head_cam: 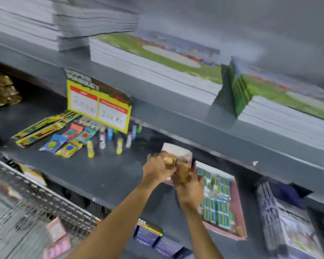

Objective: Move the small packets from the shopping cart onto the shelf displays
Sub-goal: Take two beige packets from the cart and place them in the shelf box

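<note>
At the centre of the frame both hands meet over the dark grey shelf point(94, 174): the left hand point(157, 170) and the right hand point(190, 187) are each closed around blurred, tan-brown small packets point(183, 172), held at the mouth of a pale pink cardboard box point(176, 150) standing on the shelf. Just right of them lies a flat pink-rimmed tray point(239, 202) packed with glossy blue-green packs, while at lower left the wire shopping cart point(51, 200) holds soft pink packets point(56, 228). Thick stacks of notebooks point(153, 60) fill the upper shelf.
</note>
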Demonstrator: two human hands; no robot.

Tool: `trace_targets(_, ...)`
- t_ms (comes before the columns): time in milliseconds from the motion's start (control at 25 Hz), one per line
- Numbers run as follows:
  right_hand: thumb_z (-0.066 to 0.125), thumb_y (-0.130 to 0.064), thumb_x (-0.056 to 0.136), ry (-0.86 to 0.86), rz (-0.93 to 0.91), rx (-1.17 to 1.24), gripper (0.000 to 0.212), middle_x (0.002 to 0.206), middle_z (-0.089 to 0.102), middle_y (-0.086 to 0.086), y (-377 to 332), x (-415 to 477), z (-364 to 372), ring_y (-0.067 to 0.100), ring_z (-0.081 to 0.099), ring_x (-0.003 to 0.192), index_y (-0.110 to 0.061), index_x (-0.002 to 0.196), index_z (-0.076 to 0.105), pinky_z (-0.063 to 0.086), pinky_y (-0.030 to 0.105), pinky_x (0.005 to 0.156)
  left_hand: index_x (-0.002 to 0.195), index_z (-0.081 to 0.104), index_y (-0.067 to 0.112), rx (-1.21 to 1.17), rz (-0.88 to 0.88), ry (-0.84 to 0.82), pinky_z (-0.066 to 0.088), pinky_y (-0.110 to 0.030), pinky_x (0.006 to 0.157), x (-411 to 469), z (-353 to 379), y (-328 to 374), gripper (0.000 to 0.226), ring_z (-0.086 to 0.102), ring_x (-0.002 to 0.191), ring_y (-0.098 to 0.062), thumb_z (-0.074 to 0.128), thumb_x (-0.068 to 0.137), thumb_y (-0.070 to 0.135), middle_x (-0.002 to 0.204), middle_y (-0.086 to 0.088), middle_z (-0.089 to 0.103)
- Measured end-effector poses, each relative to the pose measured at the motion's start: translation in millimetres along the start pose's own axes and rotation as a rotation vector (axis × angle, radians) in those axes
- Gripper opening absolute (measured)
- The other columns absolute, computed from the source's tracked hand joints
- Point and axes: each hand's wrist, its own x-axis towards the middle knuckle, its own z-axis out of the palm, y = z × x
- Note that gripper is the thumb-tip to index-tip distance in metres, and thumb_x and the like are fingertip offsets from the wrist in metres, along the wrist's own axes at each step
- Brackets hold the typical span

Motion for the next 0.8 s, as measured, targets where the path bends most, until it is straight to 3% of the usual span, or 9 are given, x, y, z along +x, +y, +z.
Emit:
trace_targets(80, 0.065, -0.033, 0.08, -0.008, -0.045, 0.002, 0.039, 0.113, 0.052, 0.02, 0, 7, 2, 0.039, 0.055, 0.097, -0.011, 0.111, 0.058, 0.048, 0.039, 0.082, 0.12, 0.053, 0.027, 0.053, 0.031, -0.011, 0.052, -0.043, 0.086, 14, 11, -3, 0.05, 0.044, 0.119, -0.027, 0.066, 0.074, 0.042, 0.118, -0.003, 0.059)
trace_targets(200, 0.062, -0.015, 0.084, -0.029, -0.137, -0.059, 0.021, 0.116, 0.052, 0.021, 9, 8, 5, 0.04, 0.054, 0.101, -0.009, 0.104, 0.063, 0.045, 0.04, 0.088, 0.127, 0.051, 0.025, 0.063, 0.121, 0.002, 0.05, -0.044, 0.09, 16, 23, -18, 0.042, 0.038, 0.124, -0.027, 0.058, 0.087, 0.035, 0.137, -0.005, 0.043)
trace_targets(360, 0.063, -0.008, 0.073, -0.013, -0.218, -0.268, 0.041, 0.119, 0.06, 0.009, 23, 2, 2, 0.033, 0.052, 0.106, -0.018, 0.113, 0.063, 0.039, 0.043, 0.093, 0.123, 0.058, 0.025, 0.07, 0.153, 0.231, 0.042, -0.042, 0.097, -7, 31, -47, 0.031, 0.043, 0.124, -0.031, 0.052, 0.093, 0.028, 0.148, -0.009, 0.035)
trace_targets(560, 0.061, -0.017, 0.083, 0.062, -0.146, -0.299, 0.021, 0.111, 0.066, 0.01, 19, 12, 6, 0.032, 0.053, 0.103, -0.018, 0.104, 0.065, 0.038, 0.04, 0.089, 0.129, 0.051, 0.03, 0.047, -0.009, 0.211, 0.029, -0.047, 0.105, -2, 30, -49, 0.04, 0.028, 0.136, -0.029, 0.05, 0.092, 0.044, 0.153, -0.007, 0.027)
trace_targets(800, 0.064, -0.021, 0.084, 0.133, -0.151, -0.346, 0.016, 0.102, 0.07, 0.014, 17, 17, 16, 0.036, 0.057, 0.097, -0.016, 0.098, 0.068, 0.042, 0.042, 0.084, 0.133, 0.046, 0.031, 0.134, 0.015, 0.235, 0.026, -0.044, 0.106, 16, 27, -43, 0.042, 0.028, 0.136, -0.026, 0.046, 0.093, 0.046, 0.151, -0.006, 0.03)
